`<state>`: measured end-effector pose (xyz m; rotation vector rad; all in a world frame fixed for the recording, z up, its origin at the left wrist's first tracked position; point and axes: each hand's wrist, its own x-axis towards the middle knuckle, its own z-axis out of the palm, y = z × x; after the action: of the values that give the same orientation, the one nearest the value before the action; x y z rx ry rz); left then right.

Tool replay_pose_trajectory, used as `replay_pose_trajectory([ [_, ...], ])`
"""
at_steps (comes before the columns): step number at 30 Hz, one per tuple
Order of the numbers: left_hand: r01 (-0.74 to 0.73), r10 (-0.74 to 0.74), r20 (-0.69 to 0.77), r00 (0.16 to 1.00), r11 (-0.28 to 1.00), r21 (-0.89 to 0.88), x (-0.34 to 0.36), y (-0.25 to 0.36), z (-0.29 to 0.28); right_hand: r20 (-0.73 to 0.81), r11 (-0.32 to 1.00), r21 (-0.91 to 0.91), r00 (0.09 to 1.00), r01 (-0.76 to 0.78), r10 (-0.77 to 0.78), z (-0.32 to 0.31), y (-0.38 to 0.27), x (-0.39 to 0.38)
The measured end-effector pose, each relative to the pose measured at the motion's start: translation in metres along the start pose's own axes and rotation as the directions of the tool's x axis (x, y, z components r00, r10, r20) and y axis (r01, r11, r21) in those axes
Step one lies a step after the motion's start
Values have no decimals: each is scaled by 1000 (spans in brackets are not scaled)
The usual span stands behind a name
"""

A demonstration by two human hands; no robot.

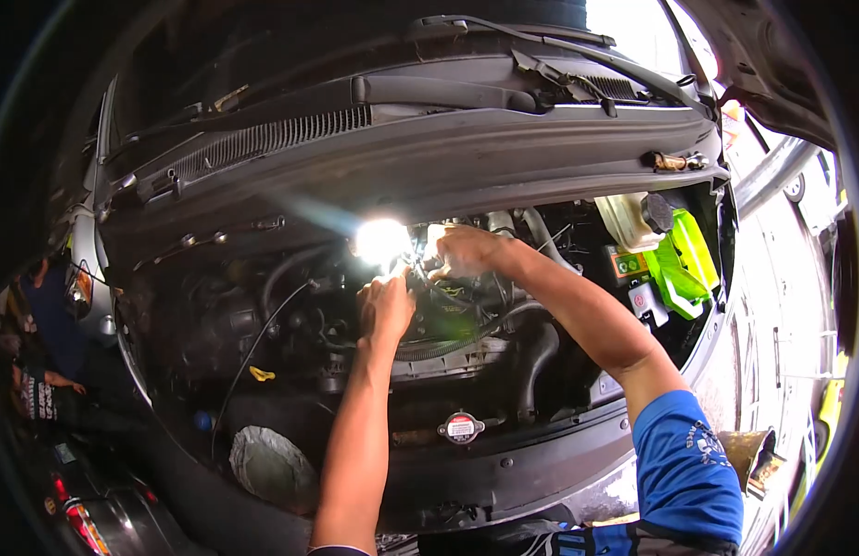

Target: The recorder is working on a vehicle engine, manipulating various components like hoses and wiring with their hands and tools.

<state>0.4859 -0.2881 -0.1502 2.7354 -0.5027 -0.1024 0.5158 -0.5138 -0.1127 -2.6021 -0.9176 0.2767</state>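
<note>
The engine (453,320) is being lit by a glaring lamp (381,243) near its rear. There, the left hand (386,308) and right hand (464,251) are being held close together, fingers curled; whether anything is being grasped cannot be told. Access is apparently done, the engine being exposed, while the work at its rear is being judged unfinished; finer details are being hidden by glare. Metal tools (189,242) are lying on the dark cowl (504,153).

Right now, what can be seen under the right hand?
Around the right hand, part of the engine shows, with a ribbed hose nearer the person. What lies directly beneath cannot be seen: the hand covers it, and the glaring light hides nearby details.
</note>
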Motion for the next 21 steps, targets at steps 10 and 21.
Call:
replay_pose_trajectory([
  [10,77,-76,17,997,995,-59,3,5,-12,45,999,48,999,20,-22,4,2,7],
  [21,64,-60,50,997,995,-78,8,4,-4,-158,993,19,981,-114,115,30,57,8],
])
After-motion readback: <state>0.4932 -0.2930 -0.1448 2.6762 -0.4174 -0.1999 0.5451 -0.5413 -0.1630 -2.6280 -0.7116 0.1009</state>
